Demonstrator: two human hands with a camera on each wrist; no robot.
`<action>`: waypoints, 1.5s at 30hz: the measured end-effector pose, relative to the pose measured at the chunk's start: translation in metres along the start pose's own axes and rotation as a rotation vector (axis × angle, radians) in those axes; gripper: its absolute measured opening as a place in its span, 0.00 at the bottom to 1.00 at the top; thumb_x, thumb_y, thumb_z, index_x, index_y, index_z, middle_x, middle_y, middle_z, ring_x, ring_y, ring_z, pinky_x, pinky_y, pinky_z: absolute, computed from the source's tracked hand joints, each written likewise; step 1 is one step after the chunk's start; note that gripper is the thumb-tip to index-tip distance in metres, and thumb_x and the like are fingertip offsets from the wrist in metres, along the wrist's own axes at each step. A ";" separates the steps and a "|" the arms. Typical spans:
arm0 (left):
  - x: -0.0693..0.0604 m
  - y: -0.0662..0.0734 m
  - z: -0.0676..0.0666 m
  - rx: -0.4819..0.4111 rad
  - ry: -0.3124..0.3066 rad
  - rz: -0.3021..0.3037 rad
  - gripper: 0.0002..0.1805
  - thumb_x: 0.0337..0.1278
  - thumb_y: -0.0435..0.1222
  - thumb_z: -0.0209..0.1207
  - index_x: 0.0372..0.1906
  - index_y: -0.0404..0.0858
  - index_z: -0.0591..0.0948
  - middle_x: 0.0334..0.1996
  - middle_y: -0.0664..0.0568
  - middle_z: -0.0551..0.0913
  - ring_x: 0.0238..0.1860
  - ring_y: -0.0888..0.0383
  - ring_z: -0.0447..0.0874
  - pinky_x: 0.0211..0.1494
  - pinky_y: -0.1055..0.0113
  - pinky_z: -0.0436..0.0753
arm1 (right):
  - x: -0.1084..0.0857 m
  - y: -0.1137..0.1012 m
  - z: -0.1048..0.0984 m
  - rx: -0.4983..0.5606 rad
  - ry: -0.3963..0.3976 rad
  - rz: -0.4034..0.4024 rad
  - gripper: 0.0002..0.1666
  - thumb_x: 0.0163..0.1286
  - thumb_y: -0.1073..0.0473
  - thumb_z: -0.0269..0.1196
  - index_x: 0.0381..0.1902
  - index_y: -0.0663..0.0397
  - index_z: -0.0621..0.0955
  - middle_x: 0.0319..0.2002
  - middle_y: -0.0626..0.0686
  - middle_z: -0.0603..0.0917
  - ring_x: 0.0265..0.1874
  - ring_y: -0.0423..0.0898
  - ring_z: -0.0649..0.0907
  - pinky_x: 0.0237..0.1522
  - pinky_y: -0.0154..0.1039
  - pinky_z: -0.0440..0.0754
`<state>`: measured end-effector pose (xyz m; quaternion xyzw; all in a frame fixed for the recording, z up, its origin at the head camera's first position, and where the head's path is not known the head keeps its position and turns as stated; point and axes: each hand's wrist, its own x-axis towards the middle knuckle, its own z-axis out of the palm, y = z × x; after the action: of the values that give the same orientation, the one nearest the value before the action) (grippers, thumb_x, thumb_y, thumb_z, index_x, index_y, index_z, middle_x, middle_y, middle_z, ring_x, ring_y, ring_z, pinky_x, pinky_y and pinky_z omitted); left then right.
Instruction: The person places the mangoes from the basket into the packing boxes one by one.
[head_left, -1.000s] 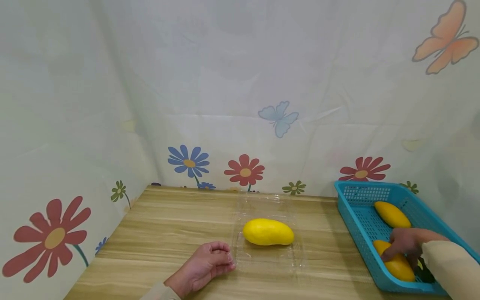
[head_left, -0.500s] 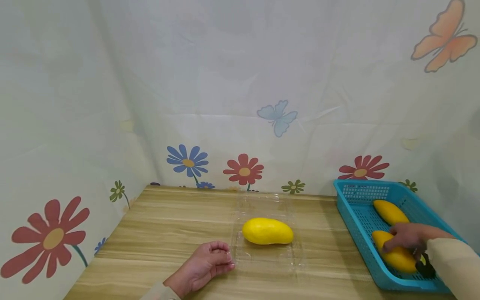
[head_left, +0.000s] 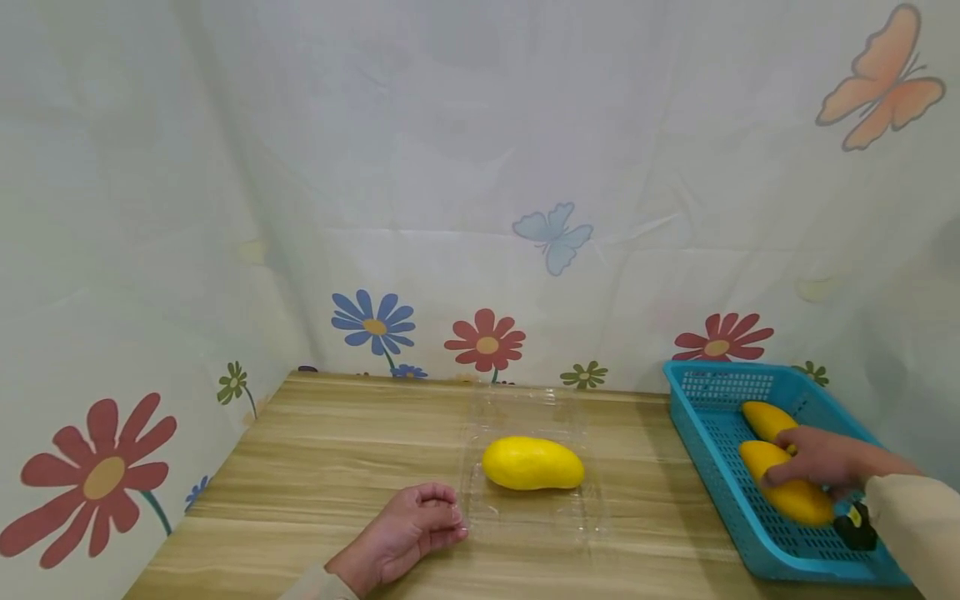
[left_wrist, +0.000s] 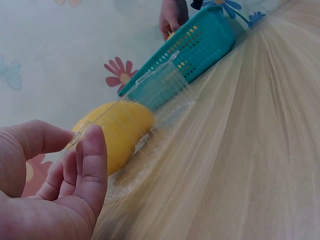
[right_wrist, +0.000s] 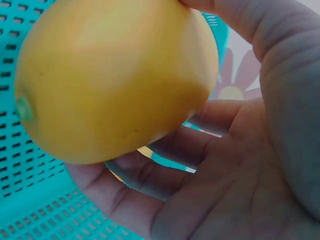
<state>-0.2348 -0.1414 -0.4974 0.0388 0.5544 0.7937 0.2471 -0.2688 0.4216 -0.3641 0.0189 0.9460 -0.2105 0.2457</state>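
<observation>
My left hand [head_left: 401, 532] pinches the left edge of a clear plastic box [head_left: 525, 527] between thumb and fingers; the left wrist view shows the box wall [left_wrist: 172, 80] up close. A yellow mango [head_left: 532, 463] lies crosswise inside that box. Over at the right, my right hand [head_left: 828, 458] grips a second mango [head_left: 795, 496] in the blue basket [head_left: 708, 475]. In the right wrist view, thumb and fingers curl around this mango [right_wrist: 115, 85], its green stem end facing left. Another mango [head_left: 765, 417] lies behind it, partly covered by the hand.
A wooden tabletop [head_left: 330, 450] carries the box and the basket. Behind it hangs a pale cloth [head_left: 420, 167] printed with flowers and butterflies, which also runs down the left side. A dark wrist strap [head_left: 855, 527] sits below my right sleeve.
My right hand and the gripped mango have moved up and away in the basket, nearer the rear mango. The left hand and the box have stayed put.
</observation>
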 end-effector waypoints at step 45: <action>-0.001 0.001 0.001 -0.012 -0.005 -0.001 0.11 0.65 0.24 0.59 0.49 0.30 0.72 0.33 0.50 0.82 0.37 0.57 0.86 0.52 0.61 0.90 | -0.031 -0.095 0.002 -0.196 0.274 -0.376 0.45 0.53 0.39 0.78 0.59 0.61 0.78 0.44 0.49 0.84 0.36 0.44 0.79 0.35 0.38 0.81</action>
<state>-0.2339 -0.1411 -0.4959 0.0390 0.5490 0.7969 0.2490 -0.2535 0.3359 -0.3139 -0.1528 0.9733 -0.1551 0.0725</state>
